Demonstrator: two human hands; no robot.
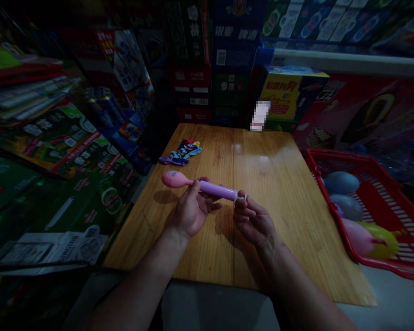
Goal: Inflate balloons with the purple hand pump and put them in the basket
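A purple balloon pump point(219, 190) lies level above the wooden table, held between both hands. On its left end sits a pink balloon point(175, 179), partly filled, with its neck over the nozzle. My left hand point(195, 207) is closed round the front of the pump, thumb at the balloon's neck. The fingers of my right hand point(253, 218) grip the white handle point(241, 197) at the pump's right end, which is pushed in close to the barrel. Several flat, uninflated balloons point(182, 153) lie in a small heap at the table's far left.
A red basket point(345, 239) at the right holds several inflated balloons. Stacked cartons point(193, 87) line the back of the wooden table point(262, 170). More green boxes point(72, 197) crowd the left side, and a yellow and blue box point(283, 94) stands at the back right.
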